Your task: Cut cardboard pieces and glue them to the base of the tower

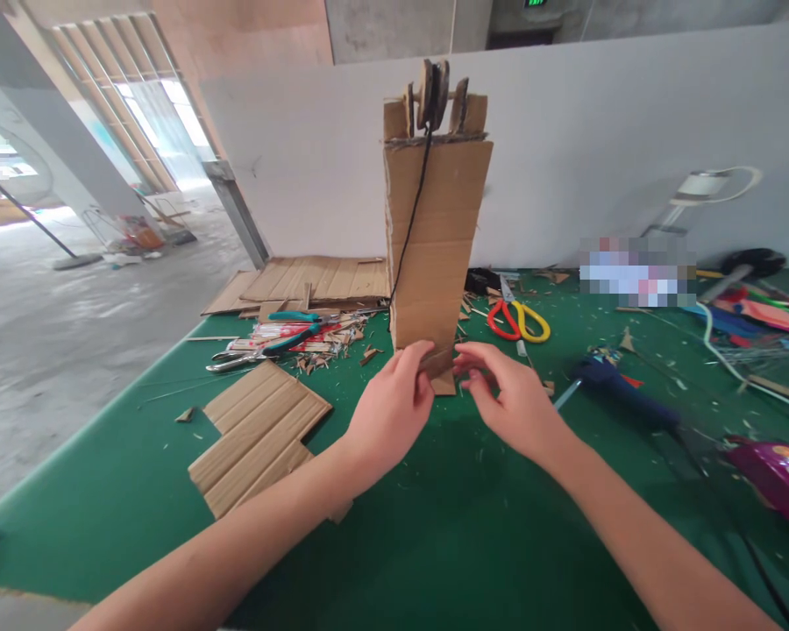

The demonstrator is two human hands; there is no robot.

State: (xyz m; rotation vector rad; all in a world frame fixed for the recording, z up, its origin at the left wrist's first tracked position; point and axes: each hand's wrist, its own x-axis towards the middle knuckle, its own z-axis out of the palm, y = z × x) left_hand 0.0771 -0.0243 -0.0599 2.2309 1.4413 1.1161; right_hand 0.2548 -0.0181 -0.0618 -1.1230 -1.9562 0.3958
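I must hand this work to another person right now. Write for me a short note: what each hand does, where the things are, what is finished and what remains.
Left hand: pinches a small cardboard flap at the foot of the cardboard tower.
Right hand: fingers at the same flap from the other side; its grip cannot be judged.
Things: tower stands upright on the green table; black string hangs from the cardboard wheel on top. Red-and-yellow scissors behind on the right, teal pliers and cardboard sheets on the left.
Done: tower, wheel and string are assembled.
Left: probably the flap, still in the fingers.
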